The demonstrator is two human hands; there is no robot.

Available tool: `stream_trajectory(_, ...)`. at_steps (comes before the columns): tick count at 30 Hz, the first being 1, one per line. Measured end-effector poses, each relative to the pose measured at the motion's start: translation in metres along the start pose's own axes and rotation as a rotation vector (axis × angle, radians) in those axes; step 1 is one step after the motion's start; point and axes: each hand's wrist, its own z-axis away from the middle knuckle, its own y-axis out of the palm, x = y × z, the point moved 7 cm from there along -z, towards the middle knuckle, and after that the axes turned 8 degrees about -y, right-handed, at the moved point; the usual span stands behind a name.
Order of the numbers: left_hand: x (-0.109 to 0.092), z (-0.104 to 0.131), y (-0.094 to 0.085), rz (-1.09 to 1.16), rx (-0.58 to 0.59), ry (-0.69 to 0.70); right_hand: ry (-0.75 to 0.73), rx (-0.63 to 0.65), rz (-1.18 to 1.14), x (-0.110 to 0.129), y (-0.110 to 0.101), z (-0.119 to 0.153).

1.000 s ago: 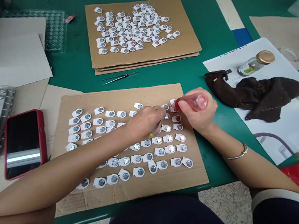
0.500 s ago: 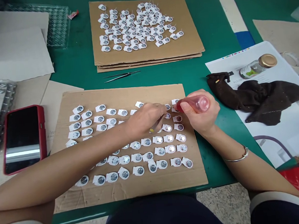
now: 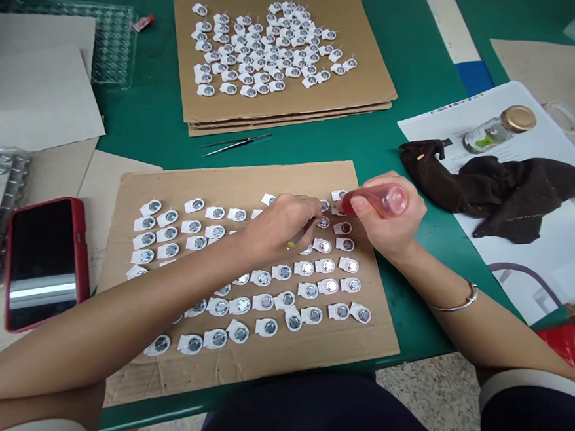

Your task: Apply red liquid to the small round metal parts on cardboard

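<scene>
My right hand [image 3: 393, 218] is wrapped round a small red squeeze bottle [image 3: 376, 200], its tip pointing left over the top right of the near cardboard sheet [image 3: 259, 368]. Close beside it, my left hand [image 3: 288, 223] is pinched round a thin metal tool [image 3: 299, 239], whose far end is hidden. Both hands hover at the upper right rows of small white tabs with round metallic discs [image 3: 349, 265]. The left forearm crosses over the sheet and hides several of these pieces.
Tweezers [image 3: 236, 144] lie before a cardboard stack [image 3: 289, 104] bearing many similar pieces. A red-cased phone [image 3: 44, 259] and plastic trays [image 3: 2, 216] are at left. Dark cloth [image 3: 507, 187] and a gold-lidded jar [image 3: 498, 128] rest on printed paper [image 3: 489, 280] at right.
The view has shifted slightly. The thin tool in my left hand shows a little more, and both hands stay almost in place over the upper right rows.
</scene>
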Motion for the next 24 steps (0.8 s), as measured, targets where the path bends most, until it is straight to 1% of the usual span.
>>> stream_trajectory(5,0.001,0.001,0.001,-0.010,-0.007,0.004,0.010,0.026,0.010,0.000,0.001,0.000)
stream_trajectory(11,0.000,0.000,-0.002,0.031,0.001,-0.016,-0.022,0.001,-0.008,0.002,-0.001,0.000)
stream_trajectory(14,0.001,-0.001,-0.004,0.083,0.014,-0.041,-0.028,0.000,-0.001,0.003,-0.001,0.001)
stream_trajectory(17,0.004,-0.003,-0.006,0.133,-0.007,-0.069,-0.008,0.003,-0.008,0.002,0.000,0.002)
stream_trajectory(22,0.012,-0.006,-0.005,0.200,0.014,-0.159,-0.011,-0.011,-0.014,0.001,-0.001,0.002)
stream_trajectory(24,0.016,-0.007,-0.005,0.225,0.005,-0.185,-0.004,-0.008,-0.011,0.001,-0.001,0.003)
